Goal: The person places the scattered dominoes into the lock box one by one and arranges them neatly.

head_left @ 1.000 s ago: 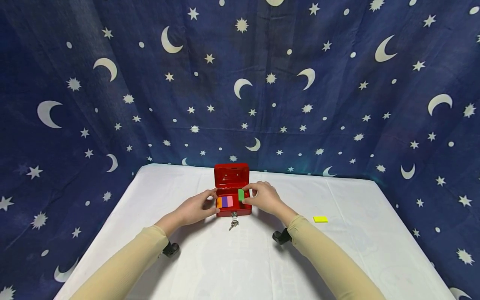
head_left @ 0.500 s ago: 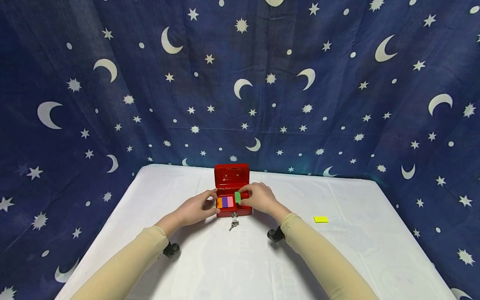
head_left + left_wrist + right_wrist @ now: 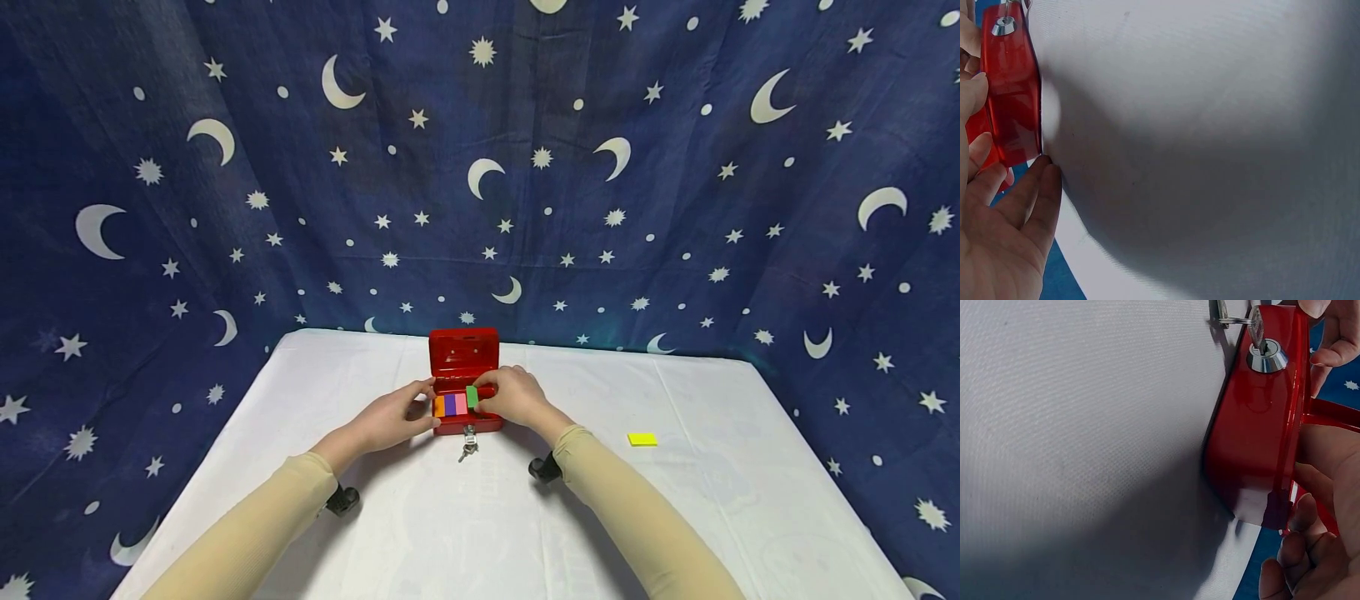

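Observation:
A red cash box [image 3: 463, 350] stands at the table's middle with its lid raised. My left hand [image 3: 386, 419] holds the box's left end, thumb at the front corner and fingers along the side. Inside, orange [image 3: 439, 407], purple [image 3: 450, 405] and pink [image 3: 461, 404] blocks lie side by side. My right hand [image 3: 519, 397] pinches a green block [image 3: 472, 397] between thumb and fingers, upright beside the pink one. Whether the green block touches the bottom is unclear. In both wrist views the box front [image 3: 1254, 437] shows, but the blocks are hidden.
A flat yellow block [image 3: 642, 439] lies on the white-covered table [image 3: 495, 533] to the right. Keys [image 3: 468, 452] hang from the lock at the box's front. A blue curtain [image 3: 420, 183] with moons and stars rises behind the table.
My right hand has carried the green block left inside the box, up beside the pink block. The left hand has stayed on the box's left end.

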`<state>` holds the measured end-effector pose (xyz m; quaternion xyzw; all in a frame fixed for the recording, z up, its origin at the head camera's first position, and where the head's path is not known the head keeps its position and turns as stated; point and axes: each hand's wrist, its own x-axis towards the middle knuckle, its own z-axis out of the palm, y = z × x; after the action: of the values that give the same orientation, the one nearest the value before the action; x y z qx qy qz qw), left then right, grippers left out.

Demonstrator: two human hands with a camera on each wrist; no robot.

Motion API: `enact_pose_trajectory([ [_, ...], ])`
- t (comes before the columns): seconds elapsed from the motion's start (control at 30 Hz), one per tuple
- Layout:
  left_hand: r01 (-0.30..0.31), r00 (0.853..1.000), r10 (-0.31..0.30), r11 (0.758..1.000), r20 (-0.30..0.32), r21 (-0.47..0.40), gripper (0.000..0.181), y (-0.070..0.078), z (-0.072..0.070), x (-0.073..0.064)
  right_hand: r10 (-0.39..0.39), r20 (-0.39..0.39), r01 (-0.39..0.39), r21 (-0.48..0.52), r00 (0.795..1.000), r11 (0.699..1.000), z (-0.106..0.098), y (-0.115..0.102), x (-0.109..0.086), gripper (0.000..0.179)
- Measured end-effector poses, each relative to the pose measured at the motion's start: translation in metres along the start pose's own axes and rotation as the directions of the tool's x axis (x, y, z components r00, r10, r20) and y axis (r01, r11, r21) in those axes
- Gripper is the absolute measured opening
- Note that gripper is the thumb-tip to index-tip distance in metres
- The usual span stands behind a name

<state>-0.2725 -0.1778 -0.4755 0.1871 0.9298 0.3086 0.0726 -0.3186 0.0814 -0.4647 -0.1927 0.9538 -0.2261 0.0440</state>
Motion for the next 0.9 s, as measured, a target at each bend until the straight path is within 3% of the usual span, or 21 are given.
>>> enact_pose_trajectory([
  [0.37,0.009,1.0,-0.009,1.0,-0.001,0.004,0.071,0.001,0.0,-0.001,-0.058,-0.005,0.057,-0.121,0.998,0.991,0.007,0.0,0.003,0.036],
  [0.9,0.007,1.0,-0.007,1.0,-0.006,0.014,0.072,0.001,0.0,-0.001,-0.055,0.023,0.058,-0.203,0.998,0.978,0.01,-0.003,0.004,0.037],
])
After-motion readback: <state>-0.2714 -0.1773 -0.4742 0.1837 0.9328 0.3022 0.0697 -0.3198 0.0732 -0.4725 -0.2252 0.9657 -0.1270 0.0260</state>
